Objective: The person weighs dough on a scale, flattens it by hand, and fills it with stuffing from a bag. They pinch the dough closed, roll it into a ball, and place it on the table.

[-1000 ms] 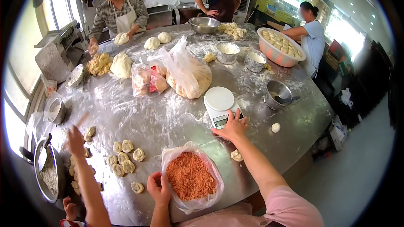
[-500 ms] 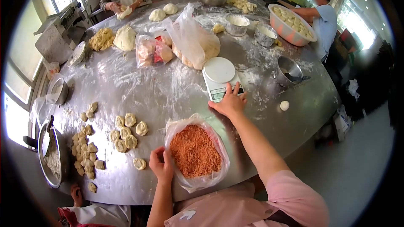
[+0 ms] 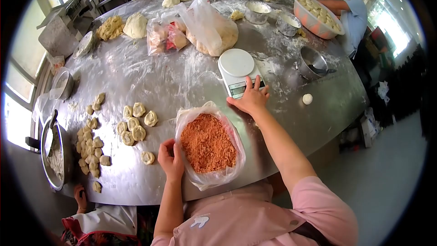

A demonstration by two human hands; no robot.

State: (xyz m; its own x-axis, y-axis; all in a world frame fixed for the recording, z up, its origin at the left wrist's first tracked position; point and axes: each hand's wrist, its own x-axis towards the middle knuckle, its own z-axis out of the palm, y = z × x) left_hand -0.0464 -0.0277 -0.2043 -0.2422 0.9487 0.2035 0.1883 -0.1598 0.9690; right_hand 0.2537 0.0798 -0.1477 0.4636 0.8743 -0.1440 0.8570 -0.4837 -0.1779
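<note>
My right hand (image 3: 251,99) lies over the front panel of a white kitchen scale (image 3: 236,64), its fingers spread across the buttons beside the small display. Nothing rests on the scale's round plate. Close to my body is a clear plastic bag (image 3: 210,187), its mouth wide and full of orange-brown crumbly filling (image 3: 208,143). My left hand (image 3: 171,160) is against the bag's left side, with its fingers loosely bent and the thumb apart, next to the bag's rim. Left of it lie several round, dimpled dough pieces (image 3: 138,133).
More small dough lumps (image 3: 93,148) lie by a metal bowl of flour (image 3: 57,155). Farther back are a bagged dough mass (image 3: 214,36), metal bowls (image 3: 310,61) and a pink basin (image 3: 314,20). One dough ball (image 3: 307,99) sits at right. Other people stand around the table.
The view has tilted down slightly, so the table things appear higher. My right hand stays on the scale and my left stays beside the bag.
</note>
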